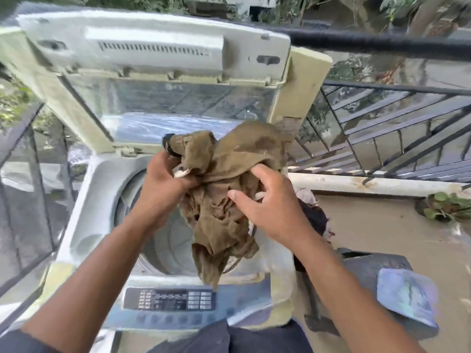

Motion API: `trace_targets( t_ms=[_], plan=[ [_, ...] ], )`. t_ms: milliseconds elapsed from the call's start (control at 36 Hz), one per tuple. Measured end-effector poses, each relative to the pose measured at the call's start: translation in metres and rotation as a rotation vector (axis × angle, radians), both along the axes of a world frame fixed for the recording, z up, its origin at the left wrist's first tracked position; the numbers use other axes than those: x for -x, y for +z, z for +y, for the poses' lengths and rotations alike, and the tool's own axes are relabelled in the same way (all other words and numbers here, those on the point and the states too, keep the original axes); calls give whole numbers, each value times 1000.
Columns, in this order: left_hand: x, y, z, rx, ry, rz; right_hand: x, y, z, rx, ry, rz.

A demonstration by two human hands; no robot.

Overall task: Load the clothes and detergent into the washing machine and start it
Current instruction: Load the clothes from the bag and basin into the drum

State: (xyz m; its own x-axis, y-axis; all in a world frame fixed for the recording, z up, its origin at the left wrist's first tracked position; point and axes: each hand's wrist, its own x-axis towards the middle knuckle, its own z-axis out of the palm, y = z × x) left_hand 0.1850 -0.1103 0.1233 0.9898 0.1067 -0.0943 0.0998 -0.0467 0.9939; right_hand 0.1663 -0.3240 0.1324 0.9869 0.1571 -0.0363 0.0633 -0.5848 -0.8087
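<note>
Two hands (163,174) (265,200), one olive garment (229,194), one washer (84,200)

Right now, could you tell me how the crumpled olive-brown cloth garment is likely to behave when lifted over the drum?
The crumpled olive-brown cloth garment is probably floppy: it sags in folds below both hands. It seems light, since the left hand grips one bunched corner. Its trailing end may snag.

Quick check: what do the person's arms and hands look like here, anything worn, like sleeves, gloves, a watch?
Both forearms are bare to the bottom edge of the view; no sleeves show. The left hand and right hand have no gloves, and I see no rings, watch or wristband. Dark navy clothing on the body shows at the bottom, between the arms.
</note>
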Motion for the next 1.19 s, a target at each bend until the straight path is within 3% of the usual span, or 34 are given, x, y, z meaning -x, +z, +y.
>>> trace_targets(
  t_ms=[83, 139, 222, 306, 361, 417, 528, 667, 722, 833, 1028, 1194],
  plan=[
    [2, 3, 27, 110, -37, -73, 6, -4, 19, 221, -150, -215],
    [2, 5, 46, 193, -69, -84, 10, -10, 30, 219, -204, -234],
    [-1, 4, 69, 265, -130, -68, 10, -18, 45, 74, -176, -110],
    [0, -5, 85, 206, -177, -57, 5, -31, 63, -183, -84, 33],
    [1, -19, 92, 100, -197, -32, -1, -45, 77, -316, -96, 119],
    [4, -37, 97, 16, -299, -5, -6, -64, 88, -273, -114, 116],
    [4, -81, 110, -249, -486, 57, -9, -113, 99, -24, -78, 103],
    [10, -130, 119, -973, -802, 313, -6, -157, 107, 463, 282, 428],
    [14, -141, 118, -1090, -893, 408, -5, -165, 110, 666, 471, 581],
    [19, -149, 116, -1096, -935, 520, 0, -171, 109, 804, 558, 681],
    [26, -139, 109, -966, -814, 528, 2, -157, 95, 678, 424, 523],
    [29, -113, 82, -877, -741, 402, 4, -135, 72, 529, 271, 393]
  ],
)
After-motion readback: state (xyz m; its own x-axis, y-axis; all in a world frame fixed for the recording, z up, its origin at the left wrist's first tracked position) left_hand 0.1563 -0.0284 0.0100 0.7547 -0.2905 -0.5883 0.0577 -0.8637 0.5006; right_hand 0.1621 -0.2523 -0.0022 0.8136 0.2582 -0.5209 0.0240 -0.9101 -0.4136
